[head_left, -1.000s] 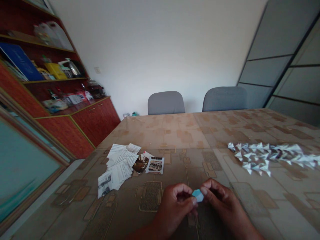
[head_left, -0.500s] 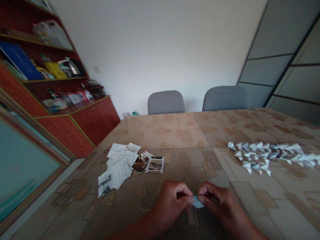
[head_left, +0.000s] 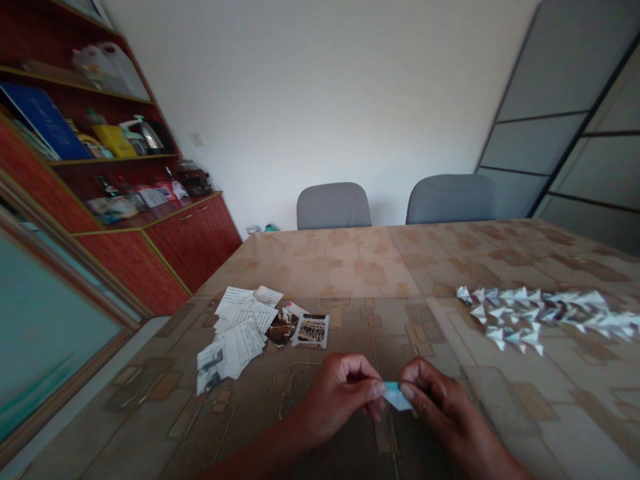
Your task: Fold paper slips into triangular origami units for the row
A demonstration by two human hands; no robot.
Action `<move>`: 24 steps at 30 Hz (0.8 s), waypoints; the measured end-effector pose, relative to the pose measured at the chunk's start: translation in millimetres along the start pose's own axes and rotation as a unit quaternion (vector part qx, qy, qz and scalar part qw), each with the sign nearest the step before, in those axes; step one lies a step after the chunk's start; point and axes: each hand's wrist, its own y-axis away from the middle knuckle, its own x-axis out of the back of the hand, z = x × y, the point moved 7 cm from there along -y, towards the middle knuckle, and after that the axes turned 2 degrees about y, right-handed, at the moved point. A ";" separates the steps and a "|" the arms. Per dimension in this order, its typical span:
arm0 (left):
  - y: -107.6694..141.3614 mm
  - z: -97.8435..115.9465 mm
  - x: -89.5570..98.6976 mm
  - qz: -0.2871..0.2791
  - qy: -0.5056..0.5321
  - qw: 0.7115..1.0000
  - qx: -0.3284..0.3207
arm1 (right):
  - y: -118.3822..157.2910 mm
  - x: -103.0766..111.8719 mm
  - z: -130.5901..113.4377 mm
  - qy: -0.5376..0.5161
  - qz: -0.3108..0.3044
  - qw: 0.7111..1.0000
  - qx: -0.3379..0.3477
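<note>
A small folded piece of paper (head_left: 397,398), white with a light blue upper edge, is held above the near part of the table. My left hand (head_left: 345,393) pinches its left end between thumb and forefinger. At its right end, my right hand (head_left: 440,403) grips it in the same way. The fingertips cover both ends of the paper. To the left lies a loose pile of printed paper pieces (head_left: 243,333), with a small picture card (head_left: 311,331) at its right side. On the right stand several rows of folded paper pieces (head_left: 515,310) with pointed tips.
A patterned cloth covers the table (head_left: 360,267). Two grey chairs (head_left: 333,205) stand at its far edge, before a white wall. A red-brown cabinet (head_left: 195,233) with loaded shelves is at the left, and grey sliding panels (head_left: 540,140) at the right.
My hands have moved slightly apart and up, and more of the paper's blue edge shows between them. The view has shifted a little; the piles lie as before.
</note>
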 end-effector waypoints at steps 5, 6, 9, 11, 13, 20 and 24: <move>-0.1 -4.2 0.1 0.026 0.017 1.000 -0.003 | 0.2 2.3 6.5 -0.003 0.038 0.999 -0.007; 0.5 -5.7 -1.9 0.023 0.019 1.000 -0.002 | 0.6 2.2 8.3 -0.006 0.046 0.999 -0.010; 2.5 -8.3 -8.2 0.014 0.012 1.000 -0.006 | 2.1 -1.1 10.5 -0.022 0.045 0.999 -0.011; 3.8 -7.3 -8.8 0.027 -0.014 0.999 -0.017 | 2.5 -2.8 9.8 -0.011 0.034 0.999 -0.008; 4.4 -5.4 -8.4 0.035 -0.062 0.997 -0.026 | 2.1 -2.6 9.2 0.029 0.021 0.999 -0.002; 4.7 4.8 -5.3 0.078 -0.406 0.907 -0.074 | -2.0 0.6 19.8 0.297 0.033 0.954 0.018; 12.8 13.1 -23.8 0.024 -0.577 0.787 -0.219 | -1.6 -0.3 24.5 0.395 0.055 0.917 0.014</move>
